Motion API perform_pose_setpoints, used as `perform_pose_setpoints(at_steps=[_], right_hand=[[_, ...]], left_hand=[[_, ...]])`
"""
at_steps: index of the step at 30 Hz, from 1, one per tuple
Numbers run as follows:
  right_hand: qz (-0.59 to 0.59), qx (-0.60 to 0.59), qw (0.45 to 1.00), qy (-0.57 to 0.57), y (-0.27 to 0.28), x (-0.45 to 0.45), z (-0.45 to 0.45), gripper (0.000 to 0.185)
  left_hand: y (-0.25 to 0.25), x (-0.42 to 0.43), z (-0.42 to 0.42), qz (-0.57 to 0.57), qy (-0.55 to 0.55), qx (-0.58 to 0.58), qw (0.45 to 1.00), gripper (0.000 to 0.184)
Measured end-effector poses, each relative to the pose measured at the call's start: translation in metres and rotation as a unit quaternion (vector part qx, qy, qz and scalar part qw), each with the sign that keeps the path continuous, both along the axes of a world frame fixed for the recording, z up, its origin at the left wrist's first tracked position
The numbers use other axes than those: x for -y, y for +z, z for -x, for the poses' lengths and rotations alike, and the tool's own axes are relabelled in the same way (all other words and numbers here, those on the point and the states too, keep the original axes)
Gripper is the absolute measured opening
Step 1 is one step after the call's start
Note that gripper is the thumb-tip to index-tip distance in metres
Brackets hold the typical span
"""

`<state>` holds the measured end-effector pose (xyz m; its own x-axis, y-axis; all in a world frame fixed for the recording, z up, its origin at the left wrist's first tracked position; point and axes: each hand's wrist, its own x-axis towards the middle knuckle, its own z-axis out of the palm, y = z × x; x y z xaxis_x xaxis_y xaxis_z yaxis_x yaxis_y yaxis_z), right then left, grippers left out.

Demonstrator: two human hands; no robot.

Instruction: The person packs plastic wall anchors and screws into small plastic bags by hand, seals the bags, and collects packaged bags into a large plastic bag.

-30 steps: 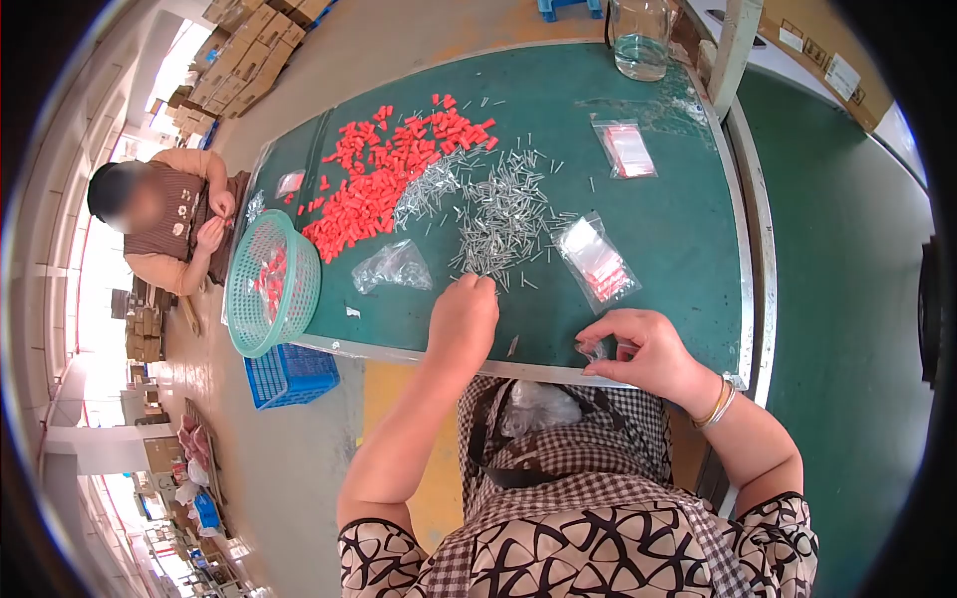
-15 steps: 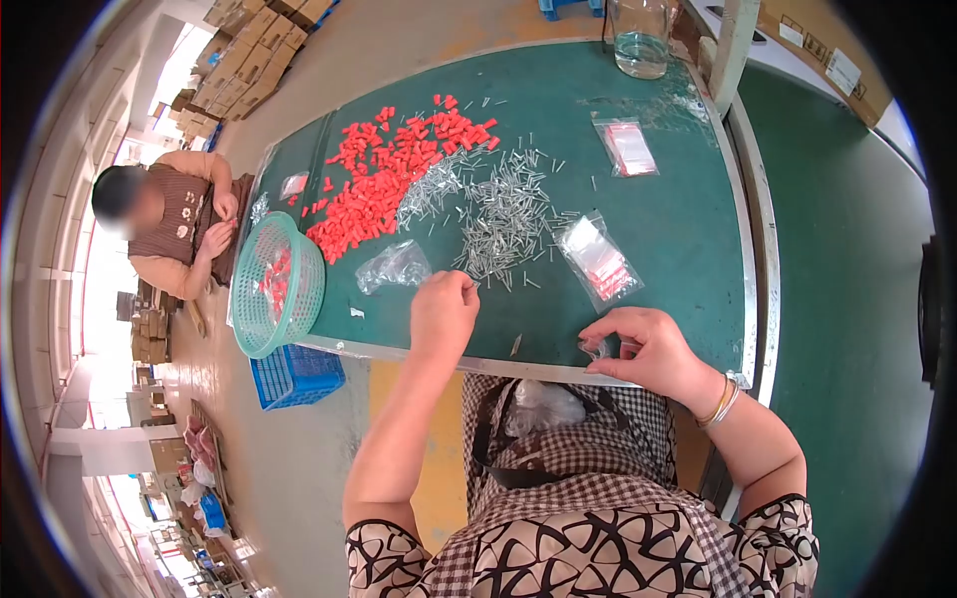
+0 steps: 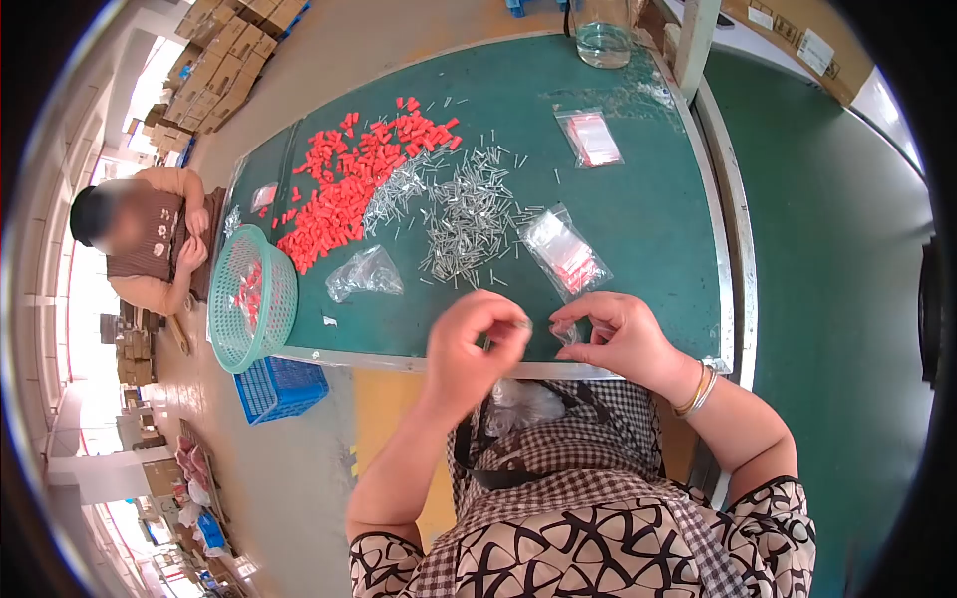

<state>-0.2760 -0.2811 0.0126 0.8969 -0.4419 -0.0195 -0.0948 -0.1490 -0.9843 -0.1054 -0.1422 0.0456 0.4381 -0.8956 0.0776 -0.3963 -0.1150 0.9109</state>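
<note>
Right now, the left hand point(image 3: 478, 344) has its fingers pinched narrow on a tiny grey bit point(image 3: 524, 324), too small to name. Just beside it, the right hand point(image 3: 616, 337) holds a little clear bag point(image 3: 566, 332) with curled fingers, over the near edge of the green desk point(image 3: 658, 249). Past the hands lie a pile of shiny screws point(image 3: 467, 221) and a heap of red plugs point(image 3: 334, 204). A crumpled plastic bag point(image 3: 365, 275) lies near the screws. A pale green basket point(image 3: 283, 299) holds more red bits. Another person point(image 3: 150, 239) sits past the basket.

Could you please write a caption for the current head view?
Right hand holds clear plastic beside the left hand, with red pieces and metal fasteners beyond.
</note>
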Motion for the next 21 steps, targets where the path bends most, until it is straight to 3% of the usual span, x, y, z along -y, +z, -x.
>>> perform_pose_setpoints(at_steps=[5, 9, 15, 18, 21], right_hand=[[-0.008, 0.005, 1.000, -0.011, -0.003, 0.001, 0.001, 0.036], [0.008, 0.006, 1.000, -0.009, -0.003, 0.000, 0.002, 0.037], [-0.033, -0.001, 0.999, 0.008, 0.001, 0.001, 0.001, 0.037], [-0.048, 0.003, 0.999, 0.004, -0.002, 0.001, 0.001, 0.038], [-0.053, 0.018, 0.998, 0.003, -0.006, 0.002, 0.002, 0.038]], left_hand=[[0.004, 0.010, 0.024, 0.052, -0.049, 0.061, 0.996, 0.014], [0.003, 0.009, 0.023, 0.025, -0.038, 0.072, 0.996, 0.019], [-0.004, 0.001, 0.002, 0.068, 0.057, -0.019, 0.996, 0.013], [0.042, -0.010, 0.012, 0.108, 0.097, -0.081, 0.986, 0.012], [0.096, -0.056, 0.024, 0.259, 0.100, 0.063, 0.959, 0.008]])
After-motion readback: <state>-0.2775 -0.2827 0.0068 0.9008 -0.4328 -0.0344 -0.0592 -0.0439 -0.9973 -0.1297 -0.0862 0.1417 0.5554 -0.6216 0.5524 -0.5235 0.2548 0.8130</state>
